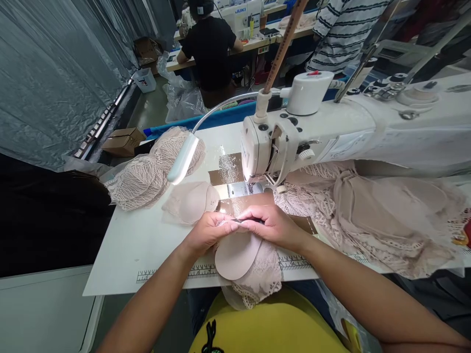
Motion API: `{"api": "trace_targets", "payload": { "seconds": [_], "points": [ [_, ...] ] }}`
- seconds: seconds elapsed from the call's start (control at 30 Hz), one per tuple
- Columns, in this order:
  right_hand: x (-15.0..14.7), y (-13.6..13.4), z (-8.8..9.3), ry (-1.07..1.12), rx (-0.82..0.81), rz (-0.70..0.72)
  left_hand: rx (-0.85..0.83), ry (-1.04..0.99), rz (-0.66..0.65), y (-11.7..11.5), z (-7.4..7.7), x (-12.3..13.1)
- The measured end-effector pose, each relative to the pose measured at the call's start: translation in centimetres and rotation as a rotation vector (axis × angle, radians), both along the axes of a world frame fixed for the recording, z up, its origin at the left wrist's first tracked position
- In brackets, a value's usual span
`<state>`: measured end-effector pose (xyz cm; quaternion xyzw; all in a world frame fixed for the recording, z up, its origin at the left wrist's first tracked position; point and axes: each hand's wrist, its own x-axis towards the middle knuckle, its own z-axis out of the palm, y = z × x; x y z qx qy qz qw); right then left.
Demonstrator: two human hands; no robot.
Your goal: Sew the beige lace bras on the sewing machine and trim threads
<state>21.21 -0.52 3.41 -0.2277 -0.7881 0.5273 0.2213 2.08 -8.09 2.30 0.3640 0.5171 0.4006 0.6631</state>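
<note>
Both my hands meet in front of the sewing machine [279,142]. My left hand [208,233] is closed, pinching the upper edge of a beige padded cup with lace trim [239,255]. My right hand [272,226] is closed on the same edge, fingertips touching those of the left. The cup hangs over the table's front edge, across a printed ruler [198,272]. The needle plate [239,190] lies just beyond my fingers, and another loose cup [191,202] rests to the left of it.
A pile of lace cups [147,171] sits at the left back of the white table [132,240], under a gooseneck lamp [183,159]. A heap of beige lace fabric [375,215] fills the right side. Two other people work at tables behind. Cardboard boxes [123,141] stand on the floor.
</note>
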Motion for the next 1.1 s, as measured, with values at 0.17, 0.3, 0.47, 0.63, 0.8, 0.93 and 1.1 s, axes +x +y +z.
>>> {"api": "trace_targets", "payload": {
  "seconds": [0.17, 0.3, 0.47, 0.63, 0.8, 0.93, 1.1],
  "points": [
    [0.4, 0.4, -0.5, 0.034, 0.038, -0.198, 0.126, 0.386, -0.087, -0.8, 1.4, -1.1],
    [0.5, 0.1, -0.8, 0.013, 0.203, -0.175, 0.380, 0.890, 0.061, -0.7, 3.5, -3.3],
    [-0.9, -1.5, -1.4, -0.137, 0.558, 0.266, 0.377, 1.176, 0.098, 3.0, 3.1, -5.7],
    [0.2, -1.0, -0.7, -0.502, 0.521, 0.268, 0.164, 0.991, -0.008, 4.5, 1.0, -6.4],
    [2.4, 0.8, 1.0, -0.588, 0.291, 0.092, 0.123, 0.648, -0.066, 2.8, 1.0, -5.5],
    [1.0, 1.2, 1.3, -0.326, 0.064, -0.080, 0.169, 0.302, -0.006, 2.4, 1.2, -4.9],
    [-2.9, 0.8, 0.4, -0.167, -0.041, -0.097, 0.237, 0.188, -0.027, 2.6, 0.7, -4.3]
  ]
}}
